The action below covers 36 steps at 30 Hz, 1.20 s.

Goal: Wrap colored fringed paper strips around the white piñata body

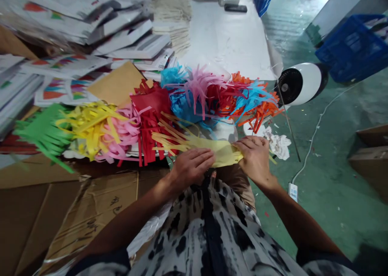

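A sheet of yellow tissue paper (224, 150) with a fringed left end stretches between my hands, just in front of my body. My left hand (194, 163) grips its lower left part, the fingers lying over the paper and the thumb hidden. At the right end my right hand (255, 158) pinches the paper with curled fingers. Beyond it lie fringed paper tassels: red (151, 106), pink (200, 84), blue (184, 108) and orange (260, 113). Farther left are a yellow tassel (87, 122) and a green one (45, 128).
Stacked printed packets (133, 45) fill the back left. A white table cover (227, 37) spreads behind the tassels. On the right are a white fan (306, 83), a blue crate (351, 45), a power strip (293, 192) with its cord, and crumpled paper (279, 144). Cardboard (100, 203) lies lower left.
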{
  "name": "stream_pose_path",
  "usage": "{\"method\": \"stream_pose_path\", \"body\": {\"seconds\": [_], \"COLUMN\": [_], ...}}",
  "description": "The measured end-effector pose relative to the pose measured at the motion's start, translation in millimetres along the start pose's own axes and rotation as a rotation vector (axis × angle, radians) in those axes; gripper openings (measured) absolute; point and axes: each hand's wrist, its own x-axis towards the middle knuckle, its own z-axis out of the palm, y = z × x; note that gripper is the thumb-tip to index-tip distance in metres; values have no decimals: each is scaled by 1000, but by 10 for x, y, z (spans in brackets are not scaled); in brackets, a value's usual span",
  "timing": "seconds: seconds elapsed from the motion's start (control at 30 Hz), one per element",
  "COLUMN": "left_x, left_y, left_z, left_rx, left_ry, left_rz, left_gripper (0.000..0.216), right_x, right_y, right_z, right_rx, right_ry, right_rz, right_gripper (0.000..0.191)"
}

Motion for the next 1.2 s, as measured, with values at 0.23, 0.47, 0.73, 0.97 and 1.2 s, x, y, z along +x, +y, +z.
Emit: {"method": "stream_pose_path", "body": {"seconds": [0.23, 0.47, 0.73, 0.97, 1.2], "left_x": [-127, -83, 65, 158, 248], "left_y": [42, 105, 119, -54, -15], "left_z": [62, 141, 152, -74, -1], "left_rx": [-88, -109, -63, -192, 12], "left_ry": [-1, -48, -89, -199, -229], "left_rz": [-18, -112, -135, -577, -730], "left_gripper": [33, 31, 20, 15, 23], "right_x": [-74, -205, -293, -143, -34], "right_y": [179, 153, -163, -19, -67], "right_z": [-166, -676, -87, -9, 92], "right_rx": [-21, 267, 130, 359, 427], "right_ry": [191, -285, -163, -137, -117], "right_rz": [-2, -201, -213, 13, 259], "right_gripper": [43, 96, 35, 26, 33]}}
